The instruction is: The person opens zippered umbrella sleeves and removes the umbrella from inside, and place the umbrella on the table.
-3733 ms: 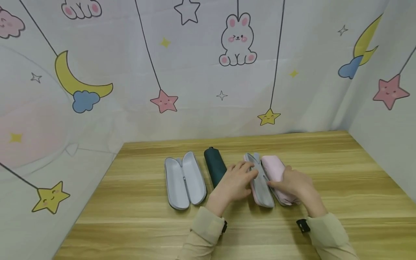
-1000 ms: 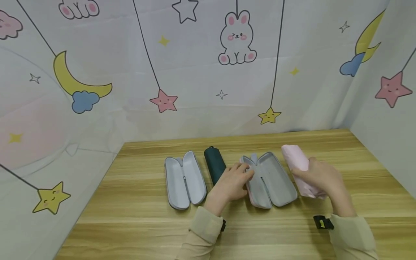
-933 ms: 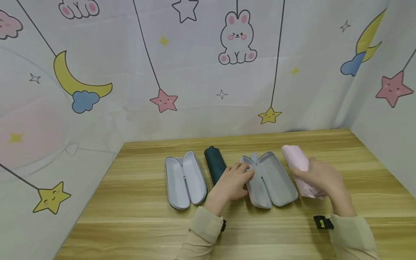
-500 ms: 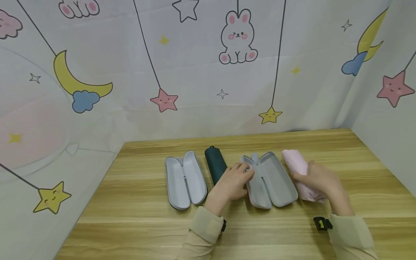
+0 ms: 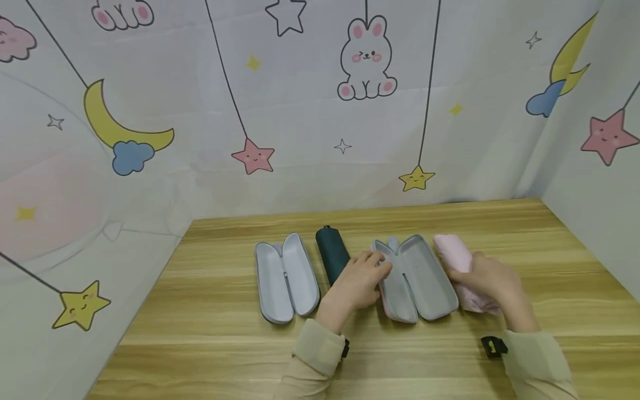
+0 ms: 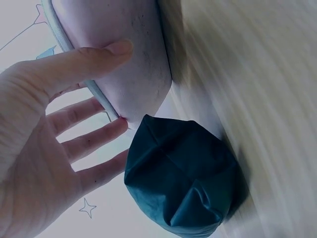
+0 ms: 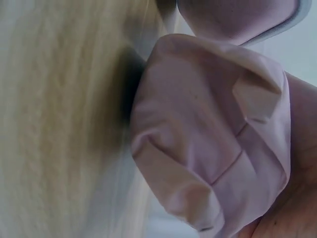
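My right hand (image 5: pixel 495 283) grips a pink folded umbrella (image 5: pixel 454 254) from above, low over the table. In the right wrist view the near end of the umbrella (image 7: pixel 213 134) shows bunched fabric. Just left of it an unzipped pink case (image 5: pixel 431 280) lies spread out, grey lining up, with nothing inside. My left hand (image 5: pixel 356 280) holds that case's left rim. In the left wrist view the thumb presses on the outside of the case (image 6: pixel 119 29), and the other fingers reach behind its edge. Partly hidden under my left forearm lies a dark green folded umbrella (image 5: pixel 331 253).
At the left a second case (image 5: pixel 274 286) lies spread, light grey inside, next to the green umbrella. All stand on a wood-grain table (image 5: pixel 215 355). A patterned cloth (image 5: pixel 310 111) hangs behind the table's back edge.
Earlier the pink umbrella lay over the right half of the pink case; my right hand has carried it right, off the case, then lowered it slightly. My left hand has stayed at the rim.
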`<state>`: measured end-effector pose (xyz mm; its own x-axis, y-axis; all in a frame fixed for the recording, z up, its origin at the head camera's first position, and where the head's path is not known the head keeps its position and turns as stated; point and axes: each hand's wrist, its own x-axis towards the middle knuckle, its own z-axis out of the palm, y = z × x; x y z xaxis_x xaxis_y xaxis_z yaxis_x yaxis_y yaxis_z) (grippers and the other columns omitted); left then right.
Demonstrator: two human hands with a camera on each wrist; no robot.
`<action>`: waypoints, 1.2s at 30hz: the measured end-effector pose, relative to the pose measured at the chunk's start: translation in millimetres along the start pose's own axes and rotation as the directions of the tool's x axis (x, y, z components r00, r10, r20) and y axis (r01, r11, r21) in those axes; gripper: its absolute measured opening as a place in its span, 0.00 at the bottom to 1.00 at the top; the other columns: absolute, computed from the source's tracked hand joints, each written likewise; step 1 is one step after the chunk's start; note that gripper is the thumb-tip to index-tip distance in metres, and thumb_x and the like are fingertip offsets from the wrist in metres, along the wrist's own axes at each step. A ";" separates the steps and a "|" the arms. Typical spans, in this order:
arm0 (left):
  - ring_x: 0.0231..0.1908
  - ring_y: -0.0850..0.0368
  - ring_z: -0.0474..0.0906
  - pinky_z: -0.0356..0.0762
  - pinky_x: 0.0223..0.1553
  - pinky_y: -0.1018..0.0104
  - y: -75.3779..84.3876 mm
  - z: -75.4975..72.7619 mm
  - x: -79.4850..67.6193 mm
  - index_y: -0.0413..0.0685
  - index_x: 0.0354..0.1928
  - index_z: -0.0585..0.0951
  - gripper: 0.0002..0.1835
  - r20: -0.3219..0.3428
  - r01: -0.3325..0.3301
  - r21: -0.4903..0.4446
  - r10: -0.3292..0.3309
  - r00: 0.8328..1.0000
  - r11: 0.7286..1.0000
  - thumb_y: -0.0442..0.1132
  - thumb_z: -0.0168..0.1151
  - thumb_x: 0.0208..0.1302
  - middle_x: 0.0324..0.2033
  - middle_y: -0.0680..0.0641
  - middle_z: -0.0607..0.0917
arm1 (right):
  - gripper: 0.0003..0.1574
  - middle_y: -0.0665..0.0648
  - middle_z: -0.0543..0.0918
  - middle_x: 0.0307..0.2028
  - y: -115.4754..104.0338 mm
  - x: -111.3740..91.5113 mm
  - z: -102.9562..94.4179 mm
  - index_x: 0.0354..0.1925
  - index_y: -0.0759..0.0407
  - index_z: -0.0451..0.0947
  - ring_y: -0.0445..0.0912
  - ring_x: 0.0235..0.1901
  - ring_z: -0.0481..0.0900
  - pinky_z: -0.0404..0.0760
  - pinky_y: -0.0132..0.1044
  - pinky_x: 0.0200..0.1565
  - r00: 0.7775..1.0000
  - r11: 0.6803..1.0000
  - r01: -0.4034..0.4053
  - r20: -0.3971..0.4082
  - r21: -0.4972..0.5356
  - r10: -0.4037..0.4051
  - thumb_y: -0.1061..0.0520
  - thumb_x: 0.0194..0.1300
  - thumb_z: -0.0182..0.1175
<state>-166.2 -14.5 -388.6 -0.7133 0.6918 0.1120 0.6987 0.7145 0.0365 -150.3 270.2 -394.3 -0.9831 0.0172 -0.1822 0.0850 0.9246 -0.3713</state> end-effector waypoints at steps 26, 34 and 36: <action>0.63 0.54 0.69 0.76 0.54 0.55 0.1 -7.5 -1.3 0.59 0.51 0.78 0.15 0.007 0.037 0.014 -0.037 0.999 0.999 0.39 0.65 0.62 0.58 0.52 0.75 | 0.56 0.75 0.79 0.39 -7.2 0.5 -7.3 0.55 0.85 0.60 0.56 0.32 0.79 0.75 0.46 0.28 0.996 0.999 0.027 0.087 0.020 -0.028 0.29 0.69 0.41; 0.62 0.54 0.70 0.76 0.54 0.55 -0.2 -9.9 -2.6 0.59 0.51 0.78 0.16 -0.016 0.033 0.015 -0.033 0.999 0.999 0.38 0.65 0.61 0.55 0.53 0.76 | 0.57 0.84 0.74 0.50 -7.2 -2.1 -11.5 0.59 0.85 0.58 0.68 0.40 0.80 0.77 0.55 0.33 0.999 1.000 0.012 0.049 -0.012 -0.011 0.29 0.70 0.35; 0.62 0.54 0.70 0.76 0.54 0.55 -0.3 -9.7 -3.6 0.58 0.51 0.78 0.16 -0.020 0.032 0.009 -0.032 0.999 0.999 0.38 0.65 0.62 0.54 0.53 0.76 | 0.57 0.84 0.73 0.51 -7.8 -3.8 -11.5 0.59 0.84 0.59 0.72 0.43 0.78 0.77 0.58 0.34 0.999 1.000 0.011 0.041 -0.017 -0.010 0.29 0.70 0.35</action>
<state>-163.3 -18.2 -379.4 -0.7337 0.6668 0.1306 0.6752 0.7369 0.0314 -149.1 267.3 -380.3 -0.9765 -0.0079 -0.2156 0.0716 0.9309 -0.3581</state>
